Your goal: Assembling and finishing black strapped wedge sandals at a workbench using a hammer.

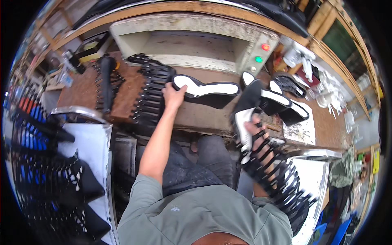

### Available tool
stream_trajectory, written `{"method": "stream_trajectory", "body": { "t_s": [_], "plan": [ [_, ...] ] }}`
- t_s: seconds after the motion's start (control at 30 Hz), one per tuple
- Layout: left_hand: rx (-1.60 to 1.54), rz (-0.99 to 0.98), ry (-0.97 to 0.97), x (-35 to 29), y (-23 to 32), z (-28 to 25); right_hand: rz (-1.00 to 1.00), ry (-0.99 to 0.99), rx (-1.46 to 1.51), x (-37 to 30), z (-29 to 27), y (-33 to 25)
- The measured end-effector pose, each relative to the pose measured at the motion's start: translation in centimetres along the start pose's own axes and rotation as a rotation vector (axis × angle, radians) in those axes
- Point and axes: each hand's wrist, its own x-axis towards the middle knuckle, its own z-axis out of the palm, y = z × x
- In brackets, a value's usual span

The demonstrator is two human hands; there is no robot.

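My left hand [174, 96] is closed on the left end of a black wedge shoe sole [216, 89], its thumb on the white-coated top face. The sole lies in front of the machine's opening. My right hand [258, 132] is closed around a tall black strappy boot upper [279, 175], fingers showing between the straps. White coating shows on the boot's underside, and its toe points away from me; the boot is slightly blurred. Beyond it, several more wedge soles [277, 100] with white faces rest on the bench. Left of my left hand lies another black strappy upper [153, 92].
A worn white box-shaped machine [183, 26] stands at the back, with a red button [266, 47] and a green button [258, 59]. A further strappy boot [107, 81] is on the brown bench [81, 96]. Several finished-looking black uppers [61, 183] crowd the left rack.
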Motion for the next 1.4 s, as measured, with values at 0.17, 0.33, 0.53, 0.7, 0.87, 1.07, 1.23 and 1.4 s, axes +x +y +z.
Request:
{"method": "stream_trajectory", "body": {
  "t_s": [0.17, 0.33, 0.53, 0.7, 0.87, 1.07, 1.23, 1.4],
  "plan": [
    [-0.313, -0.133, 0.037, 1.6, 0.5, 2.4, 0.288, -0.258, 0.006, -1.3, 4.7, 0.0],
    [-0.615, 0.169, -0.117, 1.1, 2.4, -1.0, 0.142, -0.259, -0.111, -0.7, 4.7, -1.3],
    [-0.213, 0.758, -0.179, -4.0, 7.6, -8.2, 0.001, -0.425, -0.222, 0.3, 5.2, -2.1],
    [-0.476, 0.487, -0.325, -4.5, 6.8, -8.1, 0.149, -0.271, -0.351, 1.5, 6.5, -0.5],
    [-0.466, 0.636, -0.197, -4.7, 9.3, -7.7, 0.045, -0.351, -0.548, 2.1, 8.3, -2.1],
    [-0.463, 0.697, -0.329, -3.8, 9.3, -8.0, -0.006, -0.313, -0.569, 2.6, 7.8, -1.4],
    [-0.543, 0.836, -0.454, -3.0, 8.5, -7.8, 0.015, -0.354, -0.568, 2.8, 7.8, -1.4],
    [-0.506, 0.751, -0.476, -3.5, 9.1, -8.3, -0.017, -0.36, -0.544, 2.8, 8.1, -1.8]
  ]
}}
